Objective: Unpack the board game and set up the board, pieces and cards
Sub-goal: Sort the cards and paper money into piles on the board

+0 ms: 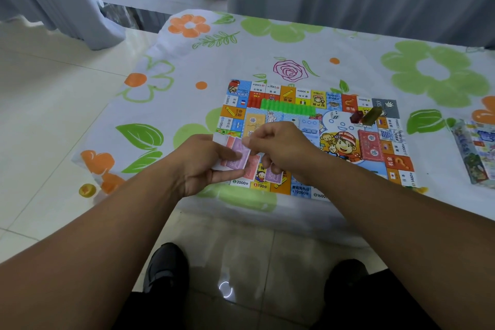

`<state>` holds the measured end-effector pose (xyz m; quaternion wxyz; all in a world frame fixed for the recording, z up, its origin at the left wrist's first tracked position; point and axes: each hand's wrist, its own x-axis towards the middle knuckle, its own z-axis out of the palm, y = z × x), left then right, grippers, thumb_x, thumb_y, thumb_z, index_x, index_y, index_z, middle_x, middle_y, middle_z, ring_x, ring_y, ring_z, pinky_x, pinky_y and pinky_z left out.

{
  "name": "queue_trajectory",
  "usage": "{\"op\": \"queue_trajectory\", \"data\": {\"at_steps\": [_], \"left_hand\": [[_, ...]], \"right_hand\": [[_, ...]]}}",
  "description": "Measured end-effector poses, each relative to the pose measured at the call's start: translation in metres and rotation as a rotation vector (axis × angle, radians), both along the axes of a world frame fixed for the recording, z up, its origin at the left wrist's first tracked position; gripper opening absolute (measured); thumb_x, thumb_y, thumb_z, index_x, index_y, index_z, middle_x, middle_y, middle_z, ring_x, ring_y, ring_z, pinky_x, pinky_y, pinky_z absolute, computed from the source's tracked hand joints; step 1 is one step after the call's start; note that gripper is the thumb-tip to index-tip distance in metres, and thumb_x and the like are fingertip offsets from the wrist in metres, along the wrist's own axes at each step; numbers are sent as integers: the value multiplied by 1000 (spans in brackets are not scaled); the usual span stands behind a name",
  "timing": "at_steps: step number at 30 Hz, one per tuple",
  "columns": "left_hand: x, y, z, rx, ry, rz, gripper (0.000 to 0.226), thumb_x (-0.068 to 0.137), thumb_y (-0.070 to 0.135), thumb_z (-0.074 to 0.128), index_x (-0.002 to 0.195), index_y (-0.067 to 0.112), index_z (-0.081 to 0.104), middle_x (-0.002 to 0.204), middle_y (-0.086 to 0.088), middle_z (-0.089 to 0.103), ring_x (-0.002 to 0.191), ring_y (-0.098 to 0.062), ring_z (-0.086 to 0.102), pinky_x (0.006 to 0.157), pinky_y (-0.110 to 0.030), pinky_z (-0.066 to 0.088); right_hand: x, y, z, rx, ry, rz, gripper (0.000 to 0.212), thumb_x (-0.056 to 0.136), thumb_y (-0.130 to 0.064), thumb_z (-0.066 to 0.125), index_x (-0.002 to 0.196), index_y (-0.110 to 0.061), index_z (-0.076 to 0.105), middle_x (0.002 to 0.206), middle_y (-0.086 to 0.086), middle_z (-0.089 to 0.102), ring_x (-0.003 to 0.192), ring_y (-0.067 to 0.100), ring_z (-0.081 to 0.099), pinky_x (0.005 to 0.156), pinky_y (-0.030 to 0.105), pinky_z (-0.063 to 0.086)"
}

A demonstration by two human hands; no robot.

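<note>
The colourful game board [348, 104] lies flat on the flowered tablecloth. My left hand [198, 166] holds a small stack of paper money [237, 154], purple and pink notes, over the board's near left corner. My right hand [278, 147] pinches the top edge of a note from that stack. A purple note [276, 175] lies on the board under my right hand. A strip of green houses [288, 108] and a strip of red ones [254, 100] rest along the board's far side. A white die [334, 114], a dark red piece [356, 116] and an olive piece [373, 116] stand further right. A pink card stack [371, 148] sits on the board.
The game box [479, 150] lies at the table's right edge. A yellow token [87, 190] sits near the tablecloth's [334, 43] left corner. Grey curtains hang behind the table. Tiled floor and my shoes show below the near edge.
</note>
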<state>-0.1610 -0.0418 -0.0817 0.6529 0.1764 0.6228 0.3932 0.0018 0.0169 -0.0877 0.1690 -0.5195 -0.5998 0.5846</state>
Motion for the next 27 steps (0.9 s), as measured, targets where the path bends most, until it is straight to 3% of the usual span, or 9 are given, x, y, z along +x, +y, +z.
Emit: {"op": "queue_trajectory", "data": {"at_steps": [3, 8, 13, 20, 23, 27], "left_hand": [[5, 2, -1, -3, 5, -24, 31, 87, -13, 63, 112, 4, 69, 101, -11, 77, 85, -25, 76, 68, -37, 64], [5, 6, -2, -27, 19, 11, 24, 92, -7, 60, 113, 3, 67, 98, -12, 76, 78, -23, 75, 64, -36, 64], [6, 8, -2, -48, 14, 36, 22, 93, -6, 58, 114, -1, 65, 87, -15, 72, 72, -21, 70, 60, -34, 63], [8, 8, -2, -55, -53, 48, 29, 91, -5, 49, 116, 0, 63, 90, -16, 72, 74, -24, 73, 62, -37, 63], [8, 6, -2, -48, -55, 48, 33, 92, -11, 47, 117, 3, 64, 97, -15, 76, 81, -28, 75, 64, -39, 64], [6, 5, -3, -25, -21, 14, 37, 90, -14, 54, 119, 4, 66, 106, -14, 76, 88, -30, 75, 68, -41, 64]], "right_hand": [[6, 2, -1, 2, -11, -18, 15, 91, -11, 73, 97, 1, 67, 63, 4, 61, 45, 9, 53, 43, 26, 41], [26, 12, 0, -37, -80, -56, 12, 90, -8, 73, 95, 1, 68, 69, 7, 65, 45, 9, 54, 42, 23, 41], [44, 18, -10, -4, -239, -2, 13, 87, -11, 77, 92, 0, 70, 82, 17, 72, 49, 13, 58, 44, 25, 42], [46, 20, -17, 69, -353, 10, 23, 87, -18, 78, 89, 3, 70, 78, 15, 68, 60, 21, 61, 55, 29, 49], [40, 19, -14, 104, -339, 13, 22, 89, -19, 76, 91, 3, 69, 84, 10, 66, 60, 15, 58, 53, 24, 43], [29, 13, -8, 92, -227, 9, 25, 93, -18, 71, 99, 6, 67, 77, 5, 63, 45, 5, 53, 38, 15, 38]]}}
